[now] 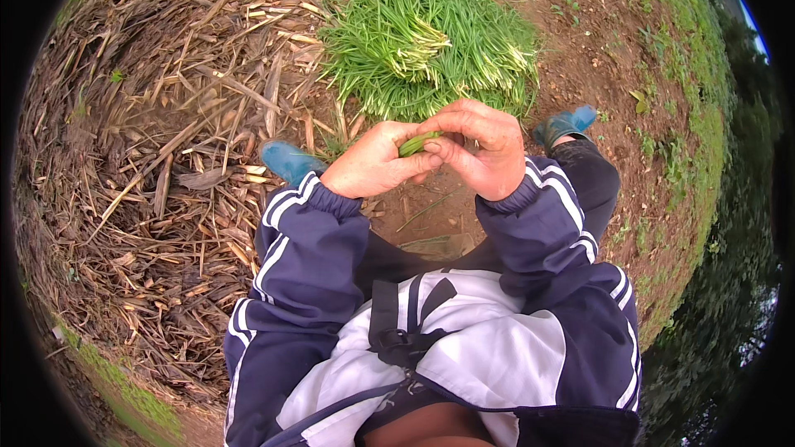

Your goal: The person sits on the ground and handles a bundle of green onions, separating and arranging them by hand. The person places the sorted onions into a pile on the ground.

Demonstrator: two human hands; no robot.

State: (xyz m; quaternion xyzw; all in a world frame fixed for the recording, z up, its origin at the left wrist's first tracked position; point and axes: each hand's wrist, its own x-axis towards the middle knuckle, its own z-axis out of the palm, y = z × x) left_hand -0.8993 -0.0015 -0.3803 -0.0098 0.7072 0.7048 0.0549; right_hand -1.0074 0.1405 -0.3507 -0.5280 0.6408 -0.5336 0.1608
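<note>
A small bunch of green leafy stalks (417,144) is pinched between both hands, in front of my body. My left hand (382,158) closes round its left end, thumb on the near side. With thumb and fingertips, my right hand (478,146) grips the other end; the fingers of both hands nearly meet. Just beyond the hands, a large heap of long thin green leaves with pale stem ends (428,43), like garlic chives, lies on the soil. How far the held bunch runs inside my hands is hidden.
Dry stalks and husks (168,155) cover the ground on the left. Blue boots (289,161) stand either side of the bare soil (435,198) between my legs. Brown earth with small weeds (640,112) lies to the right, with grass beyond.
</note>
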